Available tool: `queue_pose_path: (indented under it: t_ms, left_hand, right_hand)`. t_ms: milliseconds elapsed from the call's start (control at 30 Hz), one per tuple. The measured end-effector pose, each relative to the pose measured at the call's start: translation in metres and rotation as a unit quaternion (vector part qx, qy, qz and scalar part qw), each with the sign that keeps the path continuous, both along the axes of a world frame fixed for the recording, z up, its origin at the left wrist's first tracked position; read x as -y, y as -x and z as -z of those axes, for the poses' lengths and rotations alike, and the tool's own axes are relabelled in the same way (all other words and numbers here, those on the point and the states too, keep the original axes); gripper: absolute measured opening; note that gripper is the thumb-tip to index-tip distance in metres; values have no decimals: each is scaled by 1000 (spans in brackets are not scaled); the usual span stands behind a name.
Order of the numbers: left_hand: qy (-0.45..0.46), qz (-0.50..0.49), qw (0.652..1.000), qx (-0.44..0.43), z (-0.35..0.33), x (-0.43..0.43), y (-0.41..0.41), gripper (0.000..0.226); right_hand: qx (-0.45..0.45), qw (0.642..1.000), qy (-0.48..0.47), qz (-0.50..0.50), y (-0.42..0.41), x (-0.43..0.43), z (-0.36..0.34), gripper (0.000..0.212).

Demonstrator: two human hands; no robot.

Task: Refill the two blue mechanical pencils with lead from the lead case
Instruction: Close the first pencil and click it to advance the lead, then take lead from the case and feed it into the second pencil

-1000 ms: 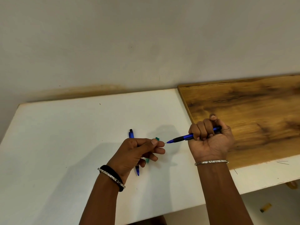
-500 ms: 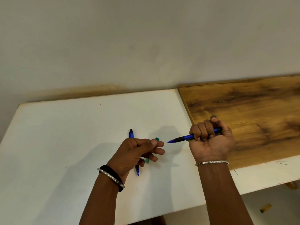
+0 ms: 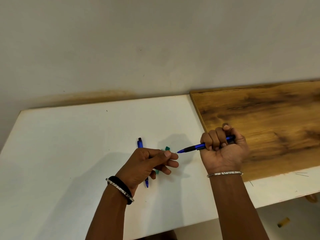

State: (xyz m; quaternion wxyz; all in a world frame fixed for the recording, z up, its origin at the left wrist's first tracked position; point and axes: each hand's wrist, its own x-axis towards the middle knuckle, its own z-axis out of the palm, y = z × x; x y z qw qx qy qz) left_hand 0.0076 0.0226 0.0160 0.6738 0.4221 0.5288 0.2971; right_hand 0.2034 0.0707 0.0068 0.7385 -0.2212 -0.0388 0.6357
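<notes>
right hand fisted round pencil, left hand fingers pinching thin lead at tip, slight sideways push probably snaps it

Bare white worktop left of my left hand, back to the wall: wide room to pass. Under that hand lie the second blue pencil and green lead case, blocking a low sweep. The gap to my right hand is bridged by its gripped pencil and the thin lead my left fingers pinch. Wooden board covers the right side.
</notes>
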Motion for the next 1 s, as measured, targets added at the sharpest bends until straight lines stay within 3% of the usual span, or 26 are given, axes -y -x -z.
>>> queue_pose_path:
  t_ms: [100, 233, 400, 500, 667, 767, 900, 1000]
  left_hand:
    - [-1, -27, 999, -25, 3, -1, 1, 27]
    - [-23, -122, 985, -116, 13, -4, 3, 22]
    - [-65, -244, 917, -309, 26, -5, 10, 18]
    - [-47, -254, 885, -387, 25, -4, 11, 20]
    - [10, -199, 873, -445, 29, -1, 9, 36]
    - [13, -185, 863, -469, 29, 0, 8, 37]
    - [22, -178, 855, -487, 27, 0, 6, 30]
    - [24, -175, 849, -498, 25, -1, 7, 26]
  right_hand:
    - [-9, 1000, 17, 2, 2, 1, 0, 32]
    - [26, 997, 79, 4, 9, -1, -7, 13]
    - [75, 987, 120, -74, 20, -6, -6, 33]
    - [101, 985, 91, -104, 24, -5, -7, 38]
    - [189, 963, 134, -134, 37, 0, -8, 20]
    - [299, 926, 170, -156, 50, 4, -9, 27]
    - [521, 820, 175, -159, 69, 6, 0, 26]
    - [571, 786, 154, -180, 79, 8, 7, 20]
